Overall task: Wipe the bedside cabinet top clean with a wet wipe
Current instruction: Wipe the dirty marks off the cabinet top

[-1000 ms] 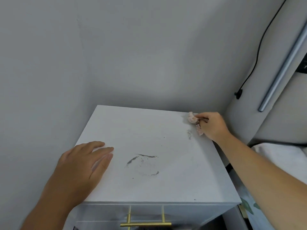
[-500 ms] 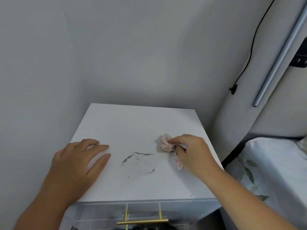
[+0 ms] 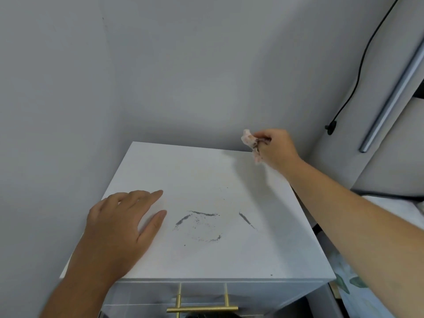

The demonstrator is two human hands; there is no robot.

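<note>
The white bedside cabinet top (image 3: 206, 175) fills the middle of the view. A ring of dark grey smudges (image 3: 199, 226) marks its centre, and a short dark streak (image 3: 245, 219) lies to the right of the ring. My right hand (image 3: 275, 149) is lifted at the cabinet's far right corner, pinching a crumpled, soiled wet wipe (image 3: 249, 140) that hangs clear of the surface. My left hand (image 3: 124, 223) rests flat on the near left part of the top, fingers spread and holding nothing.
Grey walls close in behind and to the left. A brass drawer handle (image 3: 202, 307) shows at the cabinet front. On the right are a bed with leaf-print bedding (image 3: 353, 283), a grey headboard with a metal bar (image 3: 390, 95) and a black cable (image 3: 358, 72).
My right hand swept from the far right corner to the middle of the top, then back up to the far right corner and off the surface. A new dark streak lies right of the ring.
</note>
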